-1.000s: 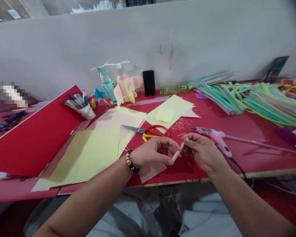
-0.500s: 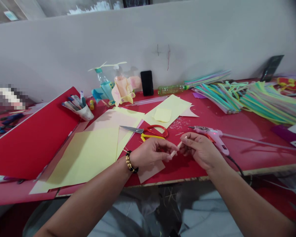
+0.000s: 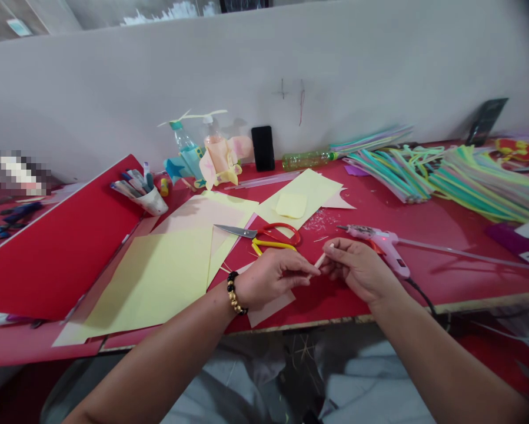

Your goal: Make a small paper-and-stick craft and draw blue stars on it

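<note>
A thin pale pink paper roll slants between my two hands over the red table. My left hand, with a beaded bracelet at its wrist, pinches the lower end. At the upper end, my right hand holds the roll between thumb and fingers. Scissors with one red and one yellow handle lie just beyond my left hand, blades partly over paper. A pink glue gun with a lit red light rests beside my right hand. Under my left wrist is a pale pink paper piece.
Yellow paper sheets spread to the left. A pen cup leans by a red board. Two decorated bottles, a phone and a green bottle line the wall. Bundled coloured strips lie at right.
My left hand has moved slightly right along the roll, closer to my right hand, and its fingers are straighter. My right hand stays nearly still.
</note>
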Demonstrator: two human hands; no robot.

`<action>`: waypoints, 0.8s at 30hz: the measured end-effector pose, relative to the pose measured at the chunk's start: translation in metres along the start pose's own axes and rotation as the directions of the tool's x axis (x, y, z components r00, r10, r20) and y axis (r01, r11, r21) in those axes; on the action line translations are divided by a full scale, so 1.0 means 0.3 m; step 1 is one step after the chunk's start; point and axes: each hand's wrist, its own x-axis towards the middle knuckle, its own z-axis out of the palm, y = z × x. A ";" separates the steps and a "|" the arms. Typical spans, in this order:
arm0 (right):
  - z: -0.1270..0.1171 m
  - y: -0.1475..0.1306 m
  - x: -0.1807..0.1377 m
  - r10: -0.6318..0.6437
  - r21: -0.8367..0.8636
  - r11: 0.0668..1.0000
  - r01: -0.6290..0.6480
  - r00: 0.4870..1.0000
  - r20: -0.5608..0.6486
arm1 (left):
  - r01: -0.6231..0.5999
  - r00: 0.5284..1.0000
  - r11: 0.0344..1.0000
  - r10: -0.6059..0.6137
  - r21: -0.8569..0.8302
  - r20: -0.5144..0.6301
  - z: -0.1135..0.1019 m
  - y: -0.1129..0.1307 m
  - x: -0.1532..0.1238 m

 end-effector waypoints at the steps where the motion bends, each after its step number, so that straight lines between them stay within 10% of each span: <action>1: 0.000 -0.001 0.000 -0.005 -0.009 1.000 0.005 1.000 -0.004 | -0.011 1.000 1.000 0.011 0.018 0.000 -0.001 0.001 0.000; 14: 0.057 -0.007 -0.045 -0.214 -0.252 0.940 0.230 0.973 0.088 | 0.339 0.941 0.899 -0.325 -0.277 0.097 0.013 -0.025 0.006; 24: 0.071 -0.016 -0.051 -0.217 -0.317 0.916 0.245 0.969 0.121 | 0.334 0.935 0.918 -0.294 -0.216 0.196 0.004 -0.025 0.004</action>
